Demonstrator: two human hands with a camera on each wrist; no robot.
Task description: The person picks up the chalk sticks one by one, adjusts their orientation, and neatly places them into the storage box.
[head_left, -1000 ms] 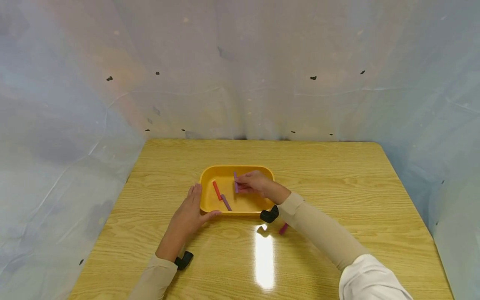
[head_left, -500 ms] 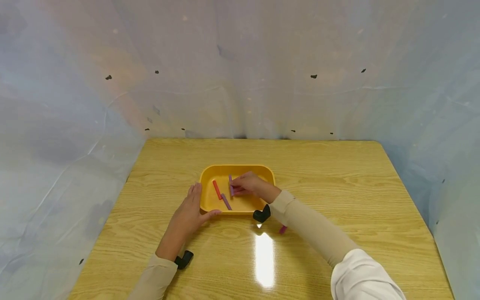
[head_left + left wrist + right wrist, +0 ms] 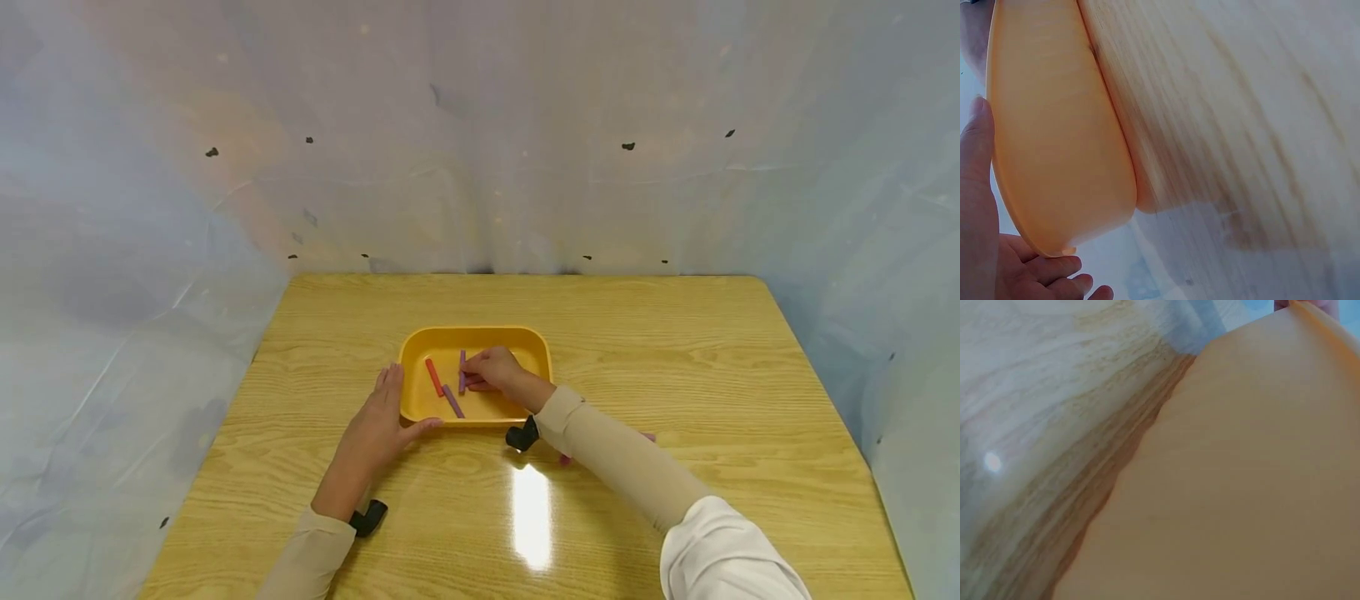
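A yellow tray point(image 3: 510, 412) with raised walls stands on the wooden table. My left hand point(image 3: 375, 425) lies against its left end, fingers fairly straight along the wall and thumb on the front rim. In the left wrist view the fingers point(image 3: 1054, 269) reach round the tray's corner. Inside the tray, my right hand point(image 3: 497, 371) pinches a slim purple stick point(image 3: 462, 371), which points away from me. Left of it lie a red stick point(image 3: 434, 377) and a second purple stick point(image 3: 453, 402). The right wrist view shows mostly the tray's outer wall point(image 3: 1241, 475), with the right fingers hidden.
Below the right sleeve a magenta stick point(image 3: 565, 459) lies partly covered on the table point(image 3: 675, 350). Another pinkish stick point(image 3: 649, 437) peeks out beyond the sleeve. A pale sheet point(image 3: 480, 167) hangs behind and at both sides of the table.
My right hand has shifted left with the purple stick, bringing it nearer the red one. The pinkish stick beyond the sleeve has come into sight. The left hand stays at the tray.
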